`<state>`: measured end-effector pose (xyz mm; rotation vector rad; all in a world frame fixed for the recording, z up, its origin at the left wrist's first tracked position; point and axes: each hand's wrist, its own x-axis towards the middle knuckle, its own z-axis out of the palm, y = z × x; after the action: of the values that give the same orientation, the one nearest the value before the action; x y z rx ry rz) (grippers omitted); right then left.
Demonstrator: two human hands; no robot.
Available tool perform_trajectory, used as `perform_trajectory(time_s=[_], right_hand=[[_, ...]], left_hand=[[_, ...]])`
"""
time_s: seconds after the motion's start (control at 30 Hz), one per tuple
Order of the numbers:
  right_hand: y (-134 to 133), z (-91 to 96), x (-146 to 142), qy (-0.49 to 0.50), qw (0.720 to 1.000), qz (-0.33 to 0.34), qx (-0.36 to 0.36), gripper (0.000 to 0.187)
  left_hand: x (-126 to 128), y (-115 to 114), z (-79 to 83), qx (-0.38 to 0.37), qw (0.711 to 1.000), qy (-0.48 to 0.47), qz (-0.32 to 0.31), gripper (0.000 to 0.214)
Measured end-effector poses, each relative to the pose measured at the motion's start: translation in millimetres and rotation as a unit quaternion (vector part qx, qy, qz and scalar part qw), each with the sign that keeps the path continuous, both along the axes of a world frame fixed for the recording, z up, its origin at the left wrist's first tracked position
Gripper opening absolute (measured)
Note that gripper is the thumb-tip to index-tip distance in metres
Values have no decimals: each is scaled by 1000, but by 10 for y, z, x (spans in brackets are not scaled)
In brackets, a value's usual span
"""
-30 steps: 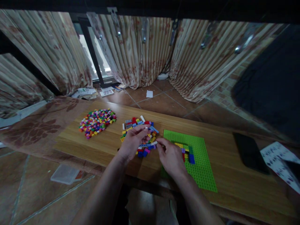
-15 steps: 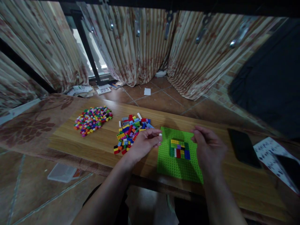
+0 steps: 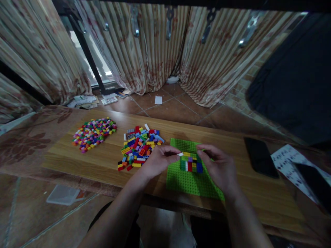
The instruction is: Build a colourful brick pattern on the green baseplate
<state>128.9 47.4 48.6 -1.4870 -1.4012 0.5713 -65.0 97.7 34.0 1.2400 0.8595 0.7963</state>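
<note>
A green baseplate [image 3: 181, 179] lies on the wooden table [image 3: 103, 162], with a small block of coloured bricks [image 3: 191, 164] built on it. My left hand [image 3: 157, 160] pinches a small white brick [image 3: 181, 154] at the plate's left part, just beside the built block. My right hand [image 3: 218, 165] hovers over the plate's right side, fingers curled towards the build and close to the white brick; whether it holds anything is hidden. A pile of mixed larger bricks [image 3: 138, 146] lies just left of my left hand.
A heap of tiny coloured bricks [image 3: 93, 132] sits farther left. A dark phone [image 3: 260, 156] and a printed paper [image 3: 292, 160] lie at the right. Striped curtains hang behind; papers and a clear plastic lid [image 3: 60, 194] are on the tiled floor.
My left hand left the brick pile carrying the white brick to the baseplate. My right hand swung out to the right, then came back over the build. The view shifted left.
</note>
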Motion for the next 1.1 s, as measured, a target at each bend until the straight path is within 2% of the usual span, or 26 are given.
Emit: perform_trajectory(time_s=[0.1,0.3,0.5,0.8,0.97,1.1], right_hand=[[-26,6,13,-44,998,49,-19,18],[-40,28,14,-72,994,64,-55,19],[-46,21,-49,-101,983,127,-88,18],[-32,-3,-79,-130,979,134,-82,14],[-36,-21,-51,-154,976,132,-80,15],[-29,-53,-36,-183,966,158,-87,15]], left_hand=[[44,-7,-4,26,1000,13,-12,14],[106,-17,-1,28,999,29,-16,11],[114,-18,-43,39,998,36,-32,12],[107,-22,-46,33,999,2,-42,15],[61,10,-78,59,997,39,-35,15],[38,3,-94,80,993,77,-34,14]])
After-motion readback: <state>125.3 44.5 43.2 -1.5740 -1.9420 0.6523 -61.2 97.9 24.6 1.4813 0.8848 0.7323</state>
